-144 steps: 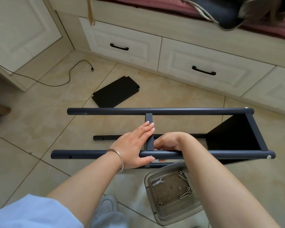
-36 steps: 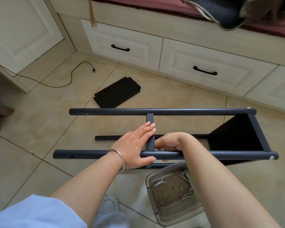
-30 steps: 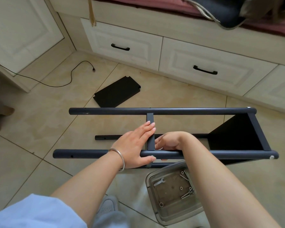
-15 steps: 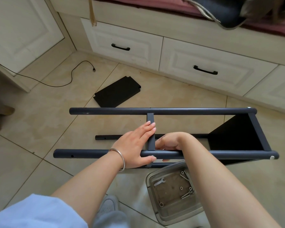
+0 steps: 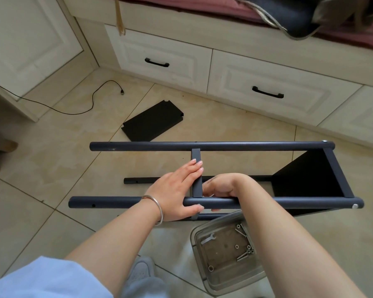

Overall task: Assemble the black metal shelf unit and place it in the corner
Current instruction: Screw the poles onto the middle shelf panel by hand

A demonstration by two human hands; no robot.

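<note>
The black shelf frame lies on its side on the tiled floor. Its near pole (image 5: pixel 116 202) and far pole (image 5: pixel 246 145) are joined by a narrow shelf edge (image 5: pixel 195 154) in the middle and a fitted shelf panel (image 5: pixel 306 179) at the right end. My left hand (image 5: pixel 177 190) rests with straight fingers along the middle shelf edge, and its thumb presses a screw head on the near pole. Just right of that joint, my right hand (image 5: pixel 222 186) curls behind the near pole with a fingertip showing under it; what its fingers pinch is hidden.
A loose black shelf panel (image 5: pixel 152 121) lies on the floor beyond the frame. A clear tray (image 5: pixel 224 282) holds a small wrench (image 5: pixel 208 238), screws and nuts, under my right forearm. A black cable (image 5: pixel 91 104) trails at the left. White drawers (image 5: pixel 267 82) line the back.
</note>
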